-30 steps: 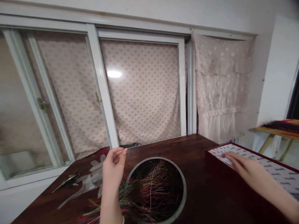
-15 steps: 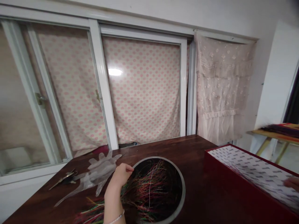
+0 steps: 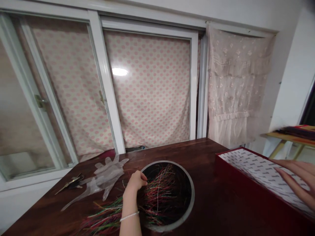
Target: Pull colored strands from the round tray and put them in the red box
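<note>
My left hand (image 3: 137,181) is at the left rim of a round black tray (image 3: 193,196) with a grey edge. Its fingers are pinched together beside a bundle of thin, wire-like strands (image 3: 158,193) in red, green and other colours. What lies between the fingertips is hidden. One pale strand runs across the bundle, and more strands (image 3: 103,218) spread past the rim to the left of my forearm. At the right edge, my right hand (image 3: 297,175) has its fingers apart over a red box (image 3: 246,183) lined with patterned white paper, and holds nothing visible.
Crumpled clear plastic gloves (image 3: 105,178) lie on the dark wooden table (image 3: 204,152), left of the tray. Beside them are scissors or keys (image 3: 71,184), too blurred to tell. A wooden stand (image 3: 283,137) with dark bundles is at the far right.
My left hand has shifted right, closer over the strands. My right hand, barely visible before, now reaches further in from the right over the box. The view has tilted slightly.
</note>
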Tool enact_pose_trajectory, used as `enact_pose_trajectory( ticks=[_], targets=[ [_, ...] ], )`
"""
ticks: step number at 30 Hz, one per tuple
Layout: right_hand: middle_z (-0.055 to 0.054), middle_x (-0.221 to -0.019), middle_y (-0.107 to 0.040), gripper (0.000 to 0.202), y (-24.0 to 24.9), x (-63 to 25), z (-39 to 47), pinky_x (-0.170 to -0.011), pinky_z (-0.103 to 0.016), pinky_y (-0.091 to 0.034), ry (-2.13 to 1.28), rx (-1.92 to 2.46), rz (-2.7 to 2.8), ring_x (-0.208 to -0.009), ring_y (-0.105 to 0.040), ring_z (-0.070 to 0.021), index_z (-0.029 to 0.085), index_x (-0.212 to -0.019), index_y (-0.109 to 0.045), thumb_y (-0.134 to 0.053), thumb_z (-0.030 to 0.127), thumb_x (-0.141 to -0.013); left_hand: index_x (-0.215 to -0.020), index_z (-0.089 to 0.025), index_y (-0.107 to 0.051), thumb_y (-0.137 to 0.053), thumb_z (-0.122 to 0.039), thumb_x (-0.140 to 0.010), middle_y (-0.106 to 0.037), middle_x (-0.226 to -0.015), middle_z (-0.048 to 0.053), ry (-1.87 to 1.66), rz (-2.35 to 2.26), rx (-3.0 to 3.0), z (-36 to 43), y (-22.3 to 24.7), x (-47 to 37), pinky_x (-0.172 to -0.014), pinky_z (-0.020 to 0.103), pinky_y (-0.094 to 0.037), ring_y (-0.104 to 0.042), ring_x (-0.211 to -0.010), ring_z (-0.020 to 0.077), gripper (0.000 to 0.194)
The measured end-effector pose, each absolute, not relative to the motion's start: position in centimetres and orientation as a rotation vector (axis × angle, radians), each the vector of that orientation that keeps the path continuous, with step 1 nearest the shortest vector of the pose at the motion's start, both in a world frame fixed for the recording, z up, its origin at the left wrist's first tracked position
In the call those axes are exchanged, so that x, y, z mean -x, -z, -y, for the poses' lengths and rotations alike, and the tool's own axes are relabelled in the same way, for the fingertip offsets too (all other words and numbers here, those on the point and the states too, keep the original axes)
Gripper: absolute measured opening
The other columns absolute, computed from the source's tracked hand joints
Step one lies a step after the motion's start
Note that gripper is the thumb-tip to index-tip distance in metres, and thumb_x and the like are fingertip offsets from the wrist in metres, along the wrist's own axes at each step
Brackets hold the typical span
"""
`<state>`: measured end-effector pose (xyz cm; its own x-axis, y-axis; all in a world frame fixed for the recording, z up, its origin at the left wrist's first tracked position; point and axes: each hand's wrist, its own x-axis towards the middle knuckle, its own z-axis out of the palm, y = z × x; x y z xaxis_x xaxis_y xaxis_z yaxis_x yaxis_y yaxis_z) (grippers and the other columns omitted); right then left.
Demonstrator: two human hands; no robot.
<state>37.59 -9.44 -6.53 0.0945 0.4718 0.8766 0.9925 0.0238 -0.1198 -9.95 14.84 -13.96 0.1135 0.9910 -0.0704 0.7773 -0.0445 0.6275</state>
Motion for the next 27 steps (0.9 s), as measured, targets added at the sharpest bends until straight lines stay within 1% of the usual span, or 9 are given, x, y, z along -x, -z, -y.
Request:
enact_pose_trajectory(
  ticks=[2, 5, 8, 10, 14, 17, 21, 24, 27],
  targets=[
    [-0.015, -0.097, -0.066, 0.035, 5.6, -35.1, 9.3, -0.086, -0.042, -0.046, 0.893, 1.482, 1.720, -0.088, -0.063, -0.0231, 0.026, -0.098, -0.062, -0.040, 0.051, -0.088, -0.077, -0.011, -0.062, -0.059, -0.026, -0.083, -0.066, -0.081, 0.002, -0.526, -1.716, -1.881, -15.1, 14.1, 10.0, -0.078, 0.036, -0.049, -0.063, -0.079, 0.0151, 0.016],
    [-0.014, -0.095, -0.066, 0.025, 4.1, -30.5, 7.9, -0.087, -0.043, -0.045, 0.922, 1.318, 1.808, -0.086, -0.062, -0.0238, 0.024, -0.101, -0.061, -0.045, 0.038, -0.089, -0.070, -0.012, -0.063, -0.064, -0.021, -0.077, -0.065, -0.069, 0.000, -0.566, -1.657, -1.902, -15.2, 13.9, 10.1, -0.073, 0.032, -0.048, -0.063, -0.072, 0.0151, 0.012],
    [-0.009, -0.097, -0.066, 0.022, 2.7, -25.0, 5.1, -0.083, -0.039, -0.047, 0.709, 1.159, 1.879, -0.089, -0.061, -0.0211, 0.023, -0.106, -0.061, -0.049, 0.022, -0.088, -0.061, -0.012, -0.066, -0.065, -0.012, -0.065, -0.063, -0.055, -0.001, -0.664, -1.557, -1.899, -15.0, 13.3, 10.1, -0.064, 0.027, -0.045, -0.062, -0.062, 0.0162, 0.003],
    [-0.007, -0.092, -0.067, 0.022, 2.5, -21.2, 2.5, -0.079, -0.037, -0.048, 0.412, 1.135, 1.960, -0.086, -0.061, -0.0195, 0.021, -0.100, -0.064, -0.046, 0.016, -0.088, -0.059, -0.012, -0.067, -0.062, -0.011, -0.059, -0.063, -0.051, 0.000, -0.732, -1.493, -1.882, -14.9, 12.9, 10.0, -0.060, 0.025, -0.043, -0.061, -0.057, 0.0165, 0.005],
    [-0.007, -0.091, -0.069, 0.022, 5.1, -13.9, -3.7, -0.086, -0.034, -0.045, -0.367, 1.175, 2.045, -0.088, -0.061, -0.0193, 0.018, -0.089, -0.070, -0.050, 0.011, -0.082, -0.057, -0.012, -0.066, -0.058, -0.012, -0.054, -0.064, -0.050, 0.001, -0.816, -1.407, -1.842, -14.5, 12.4, 10.2, -0.057, 0.025, -0.043, -0.059, -0.054, 0.0160, 0.009],
    [-0.012, -0.096, -0.069, 0.023, 8.9, -9.7, -8.0, -0.086, -0.034, -0.046, -0.537, 1.198, 2.006, -0.090, -0.063, -0.0218, 0.012, -0.092, -0.070, -0.057, 0.006, -0.075, -0.056, -0.013, -0.065, -0.057, -0.014, -0.052, -0.064, -0.050, 0.002, -0.853, -1.373, -1.805, -14.1, 12.2, 10.7, -0.056, 0.026, -0.043, -0.057, -0.051, 0.0154, 0.009],
    [-0.010, -0.098, -0.068, 0.020, 13.0, -6.3, -11.6, -0.081, -0.035, -0.050, -0.760, 1.225, 1.869, -0.086, -0.065, -0.0187, 0.010, -0.095, -0.066, -0.060, 0.005, -0.077, -0.055, -0.012, -0.064, -0.057, -0.015, -0.052, -0.066, -0.054, 0.004, -0.893, -1.316, -1.779, -13.3, 11.5, 11.2, -0.055, 0.026, -0.044, -0.057, -0.050, 0.0149, 0.008],
    [-0.008, -0.098, -0.068, 0.019, 13.8, -5.3, -12.6, -0.080, -0.038, -0.052, -0.885, 1.184, 1.733, -0.086, -0.065, -0.0179, 0.010, -0.096, -0.063, -0.064, 0.014, -0.078, -0.058, -0.011, -0.066, -0.061, -0.018, -0.053, -0.068, -0.059, 0.006, -0.925, -1.248, -1.788, -12.6, 10.1, 11.3, -0.057, 0.027, -0.045, -0.059, -0.053, 0.0158, 0.010],
    [-0.013, -0.096, -0.069, 0.026, 12.6, -5.6, -12.2, -0.075, -0.036, -0.054, -0.977, 1.065, 1.601, -0.083, -0.067, -0.0211, 0.009, -0.097, -0.064, -0.067, 0.020, -0.074, -0.066, -0.011, -0.068, -0.064, -0.024, -0.059, -0.069, -0.062, 0.007, -0.983, -1.175, -1.810, -11.5, 8.0, 10.8, -0.062, 0.027, -0.047, -0.062, -0.059, 0.0175, 0.015]
  ],
)
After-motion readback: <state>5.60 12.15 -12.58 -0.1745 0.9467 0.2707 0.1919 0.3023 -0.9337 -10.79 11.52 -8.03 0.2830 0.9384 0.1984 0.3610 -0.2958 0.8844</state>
